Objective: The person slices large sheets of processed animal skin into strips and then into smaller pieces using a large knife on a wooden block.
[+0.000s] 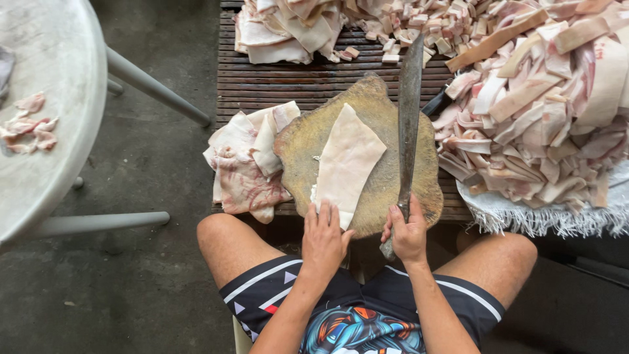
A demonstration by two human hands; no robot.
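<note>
A pale slab of pork skin [347, 160] lies on a round, worn wooden chopping block [386, 196]. My left hand [322, 237] rests flat on the slab's near end, fingers apart. My right hand [406, 233] grips the handle of a long dark cleaver [409, 111]. Its blade points away from me and lies along the right side of the block, just beside the slab.
Uncut skin pieces [246, 164] lie left of the block on a slatted wooden platform [288, 82]. A big heap of cut strips [544, 111] lies on a white cloth at right, with small cubes [432, 26] at the back. A round grey table [46, 111] holds scraps at left.
</note>
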